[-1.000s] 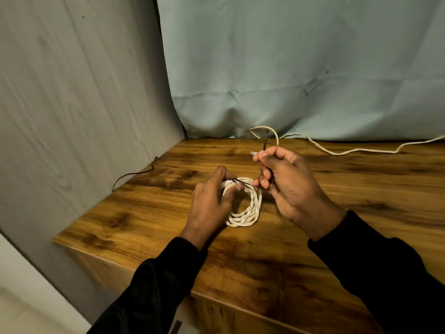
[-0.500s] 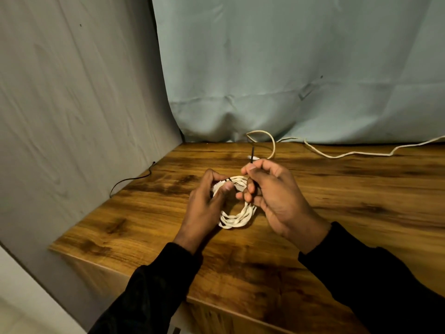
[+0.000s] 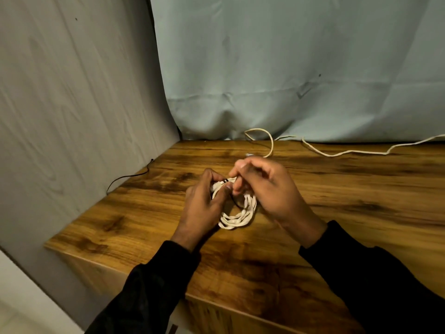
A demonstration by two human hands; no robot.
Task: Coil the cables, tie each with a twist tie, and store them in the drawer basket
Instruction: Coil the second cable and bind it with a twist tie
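Dim, warm light; soft focus, slight wide-angle bending at edges.

Coiled cable (image 3: 237, 216) white; twist tie (image 3: 224, 181) black. Tabletop (image 3: 337, 225) streaked brown woodgrain. Backdrop cloth (image 3: 289, 68) pale blue-green. Side panel (image 3: 72, 92) grey woodgrain. Sleeves (image 3: 385, 280) black.

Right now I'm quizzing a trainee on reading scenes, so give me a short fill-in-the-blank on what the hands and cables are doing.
1. The left hand grips the coiled white cable, which rests on the ____ table.
2. The twist tie around the coil is ____ in colour.
3. A second, loose white cable lies along the table's ____ edge.

Missing words: wooden; black; far
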